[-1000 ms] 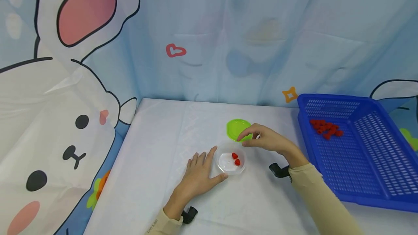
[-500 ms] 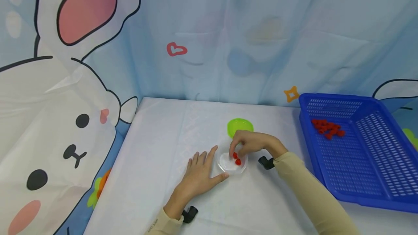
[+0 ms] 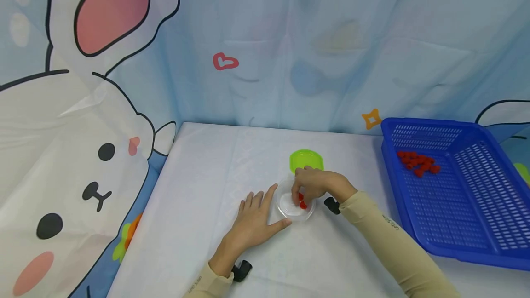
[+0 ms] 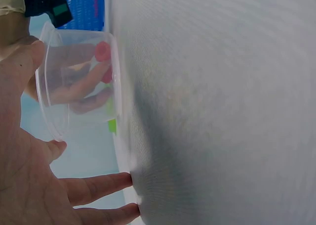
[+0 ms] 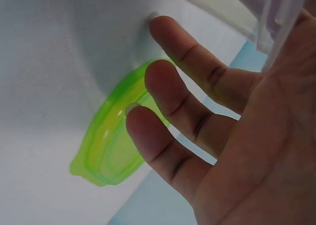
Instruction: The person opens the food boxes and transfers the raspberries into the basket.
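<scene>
A clear plastic tub (image 3: 286,205) stands on the white cloth, with two small red pieces (image 3: 303,204) inside. Around its near left side, my left hand (image 3: 252,226) lies spread, its thumb and index finger touching the tub. My right hand (image 3: 316,184) reaches in from above, its curled index finger and thumb pinching at one red piece. Through the tub's wall in the left wrist view, a fingertip meets the lower red piece (image 4: 107,75). The right wrist view shows the other fingers (image 5: 168,86) outside the tub, in front of the lime-green lid (image 5: 116,141); index finger and thumb are hidden there.
A blue mesh basket (image 3: 451,215) stands at the right, with several red pieces (image 3: 418,162) near its far left corner. The green lid lies just behind the tub. A printed fabric backdrop (image 3: 269,49) hangs along the table's back edge.
My right hand has come down and left from beside the lid into the tub, its fingers closing in at the red pieces. The left hand keeps its place at the tub.
</scene>
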Tool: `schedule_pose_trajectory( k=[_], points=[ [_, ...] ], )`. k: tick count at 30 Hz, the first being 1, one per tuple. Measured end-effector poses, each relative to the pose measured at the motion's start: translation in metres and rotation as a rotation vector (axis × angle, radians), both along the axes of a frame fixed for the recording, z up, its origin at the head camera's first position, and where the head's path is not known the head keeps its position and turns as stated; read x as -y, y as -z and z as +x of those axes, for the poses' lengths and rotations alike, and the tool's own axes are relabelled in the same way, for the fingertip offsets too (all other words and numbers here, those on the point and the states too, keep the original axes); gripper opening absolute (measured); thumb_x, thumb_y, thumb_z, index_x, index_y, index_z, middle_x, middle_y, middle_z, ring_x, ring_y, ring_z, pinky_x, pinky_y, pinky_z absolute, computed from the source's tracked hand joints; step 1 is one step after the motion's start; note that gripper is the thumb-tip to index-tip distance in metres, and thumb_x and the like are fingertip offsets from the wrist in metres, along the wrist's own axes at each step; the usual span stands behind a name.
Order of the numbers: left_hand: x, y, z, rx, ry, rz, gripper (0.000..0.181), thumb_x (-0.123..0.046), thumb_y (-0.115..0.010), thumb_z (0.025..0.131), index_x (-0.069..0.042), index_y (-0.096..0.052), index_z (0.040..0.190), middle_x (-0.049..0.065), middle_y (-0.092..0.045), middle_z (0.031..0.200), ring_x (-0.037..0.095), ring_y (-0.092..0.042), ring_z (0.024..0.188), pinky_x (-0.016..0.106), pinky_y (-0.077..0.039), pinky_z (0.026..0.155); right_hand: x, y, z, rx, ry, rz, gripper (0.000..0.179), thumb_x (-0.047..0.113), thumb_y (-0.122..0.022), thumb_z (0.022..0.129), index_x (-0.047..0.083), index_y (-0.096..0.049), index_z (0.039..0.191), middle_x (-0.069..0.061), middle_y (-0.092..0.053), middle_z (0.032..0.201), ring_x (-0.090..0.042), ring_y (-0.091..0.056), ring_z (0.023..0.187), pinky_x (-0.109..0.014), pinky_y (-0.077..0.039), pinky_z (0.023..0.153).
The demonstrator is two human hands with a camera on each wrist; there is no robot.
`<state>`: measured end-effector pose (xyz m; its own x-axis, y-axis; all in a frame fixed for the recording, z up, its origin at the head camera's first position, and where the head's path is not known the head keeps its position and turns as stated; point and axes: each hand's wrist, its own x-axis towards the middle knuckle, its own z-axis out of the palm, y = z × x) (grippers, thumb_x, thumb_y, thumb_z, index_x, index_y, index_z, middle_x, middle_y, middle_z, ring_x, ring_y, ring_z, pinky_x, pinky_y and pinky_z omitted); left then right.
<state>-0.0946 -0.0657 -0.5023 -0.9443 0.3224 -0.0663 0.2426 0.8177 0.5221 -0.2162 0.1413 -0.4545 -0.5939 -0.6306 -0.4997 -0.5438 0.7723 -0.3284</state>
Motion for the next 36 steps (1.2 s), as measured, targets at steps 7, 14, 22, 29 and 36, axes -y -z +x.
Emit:
schedule_pose_trajectory(
  k=[7,14,22,29,36],
  points=[
    [0.000,0.000,-0.001,-0.001,-0.002,0.001,0.095,-0.076,-0.051,0.088,-0.026,-0.017,0.161,0.020,-0.044,0.146,0.050,-0.031,0.139,0.064,-0.027,0.109,0.003,-0.006,0.005,-0.045,-0.026,0.027,0.026,0.005,-0.083,0.077,0.029,-0.074,0.071,-0.001,-0.052,0.101,-0.025,-0.043,0.096,-0.037,-0.045,0.077],
    [0.000,0.000,-0.001,0.003,-0.003,-0.004,0.095,-0.077,-0.051,0.087,-0.027,-0.016,0.161,0.020,-0.043,0.146,0.050,-0.030,0.139,0.065,-0.027,0.109,0.002,-0.006,0.006,-0.049,-0.044,0.036,0.024,0.008,-0.082,0.079,0.028,-0.073,0.072,-0.002,-0.051,0.102,-0.026,-0.043,0.096,-0.041,-0.042,0.079],
    [0.000,-0.001,0.000,0.006,-0.005,-0.004,0.095,-0.076,-0.052,0.087,-0.027,-0.016,0.161,0.020,-0.043,0.147,0.049,-0.031,0.139,0.065,-0.027,0.109,-0.002,-0.005,0.006,-0.025,-0.059,0.003,0.022,0.008,-0.078,0.083,0.027,-0.073,0.076,0.000,-0.048,0.095,-0.024,-0.041,0.095,-0.039,-0.041,0.078],
    [-0.001,-0.001,0.000,0.005,-0.003,-0.007,0.095,-0.076,-0.052,0.088,-0.027,-0.016,0.161,0.021,-0.043,0.146,0.048,-0.031,0.139,0.064,-0.028,0.108,-0.013,0.000,0.003,0.011,-0.070,-0.131,0.022,0.008,-0.074,0.085,0.029,-0.073,0.081,0.003,-0.050,0.097,-0.022,-0.041,0.096,-0.038,-0.041,0.079],
    [-0.001,-0.001,0.000,0.005,-0.003,-0.021,0.095,-0.077,-0.050,0.088,-0.027,-0.015,0.161,0.021,-0.043,0.147,0.049,-0.031,0.139,0.064,-0.028,0.108,-0.029,0.013,-0.001,0.122,-0.049,-0.445,0.019,0.008,-0.072,0.089,0.027,-0.075,0.092,0.002,-0.053,0.106,-0.024,-0.042,0.105,-0.042,-0.042,0.086]
  ],
)
